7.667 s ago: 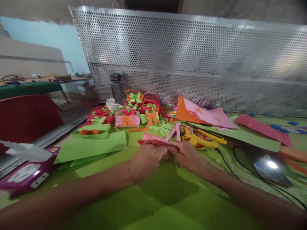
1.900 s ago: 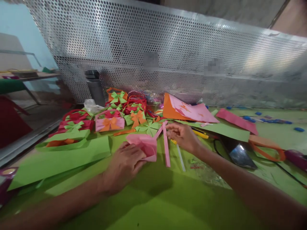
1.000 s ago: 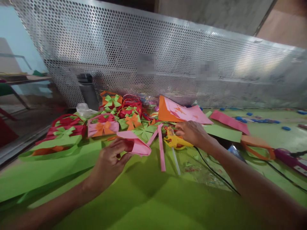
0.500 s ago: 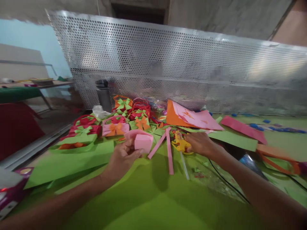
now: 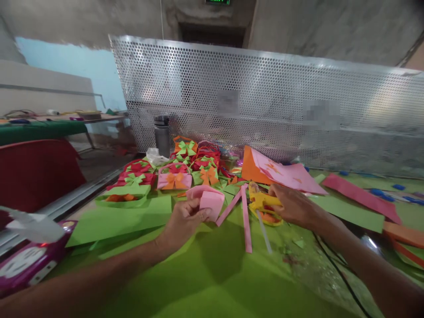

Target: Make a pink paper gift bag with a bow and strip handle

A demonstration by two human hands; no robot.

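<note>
My left hand (image 5: 185, 221) is closed on a folded piece of pink paper (image 5: 212, 204), thumb in front and fingers behind. My right hand (image 5: 289, 203) is wrapped round a yellow glue gun (image 5: 263, 201), just over the table. Under the gun lies something with yellow and orange loops (image 5: 273, 219), partly covered. A clear glue stick (image 5: 265, 232) points toward me below it. Two narrow pink paper strips (image 5: 247, 225) lie between my hands, their far ends close together. A black cord (image 5: 338, 269) runs beneath my right forearm.
Small paper bags with bows (image 5: 175, 180) and a dark bottle (image 5: 162, 137) stand at the back left. Green sheets (image 5: 122, 221) lie left, pink and orange sheets (image 5: 281, 170) back right. A purple power strip (image 5: 36, 260) sits near left. A perforated metal panel (image 5: 198, 75) closes the back.
The view has turned slightly left and up. My right hand has raised the glue gun a little off the things under it. My left hand keeps the pink paper.
</note>
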